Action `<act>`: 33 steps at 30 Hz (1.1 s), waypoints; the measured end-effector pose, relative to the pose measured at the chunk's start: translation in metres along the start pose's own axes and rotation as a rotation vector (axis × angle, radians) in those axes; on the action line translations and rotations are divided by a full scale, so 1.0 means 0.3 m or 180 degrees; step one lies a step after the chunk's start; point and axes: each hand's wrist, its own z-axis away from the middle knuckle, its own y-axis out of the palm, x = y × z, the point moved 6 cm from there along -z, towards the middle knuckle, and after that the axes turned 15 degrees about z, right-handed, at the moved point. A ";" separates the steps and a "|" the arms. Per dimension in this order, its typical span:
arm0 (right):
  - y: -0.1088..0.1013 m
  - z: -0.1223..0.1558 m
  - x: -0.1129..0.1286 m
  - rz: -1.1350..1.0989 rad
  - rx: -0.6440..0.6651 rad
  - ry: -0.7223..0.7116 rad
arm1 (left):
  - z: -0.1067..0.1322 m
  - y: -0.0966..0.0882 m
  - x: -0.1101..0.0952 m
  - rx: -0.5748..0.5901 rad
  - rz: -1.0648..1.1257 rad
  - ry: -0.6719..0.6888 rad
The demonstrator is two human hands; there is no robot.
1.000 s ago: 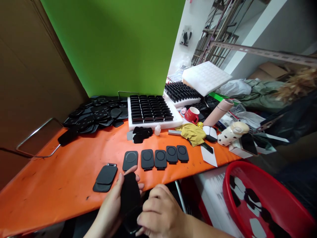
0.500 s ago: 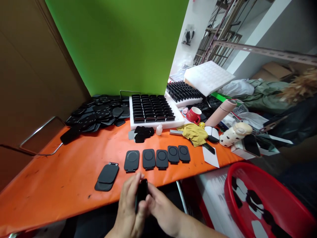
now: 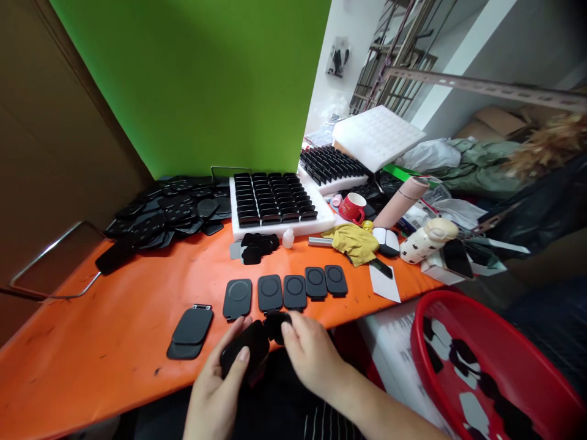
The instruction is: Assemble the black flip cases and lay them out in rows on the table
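My left hand point(image 3: 224, 374) grips a black rounded plate point(image 3: 250, 347), thumb across its face, at the table's front edge. Between the thumb and fingers of my right hand point(image 3: 312, 351) is a smaller, thin black piece point(image 3: 276, 326), at the plate's upper right corner; whether the two are joined I cannot tell. Just beyond, a row of several black charger pads point(image 3: 237, 298), each with a ring mark and a hinge tab, lies on the orange table cover point(image 3: 114, 324). Two overlapping black plates point(image 3: 190, 332) lie to the left.
A white foam tray point(image 3: 326, 215) holds rows of black plates, with a heap of black plates point(image 3: 178, 211) to its left. Thin black pieces point(image 3: 257, 245), a small white bottle point(image 3: 288, 238), a yellow cloth point(image 3: 353, 242) and a red mug point(image 3: 352, 208) stand around. A red tub point(image 3: 418, 342) is lower right.
My hands have moved apart from being cupped together. The plate has turned to show its broad face, and my right hand now holds a thin black piece at its corner. The view has shifted slightly.
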 end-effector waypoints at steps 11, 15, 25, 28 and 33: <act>-0.001 -0.106 -0.088 -0.1520 0.0603 0.0260 | 0.089 0.081 0.119 0.1174 0.0209 -0.1972; -0.015 -0.109 -0.058 -0.1058 0.0507 0.0014 | 0.078 0.078 0.138 0.0826 0.0142 -0.1757; -0.038 -0.090 -0.012 -0.0344 0.0211 -0.0228 | 0.060 0.077 0.140 0.0782 0.0025 -0.1476; -0.011 -0.106 -0.064 -0.1512 0.0435 0.0229 | 0.074 0.083 0.137 0.0812 0.0039 -0.1504; 0.062 -0.105 -0.094 -0.3346 0.1118 0.0982 | 0.090 0.091 0.131 0.0835 0.0219 -0.1516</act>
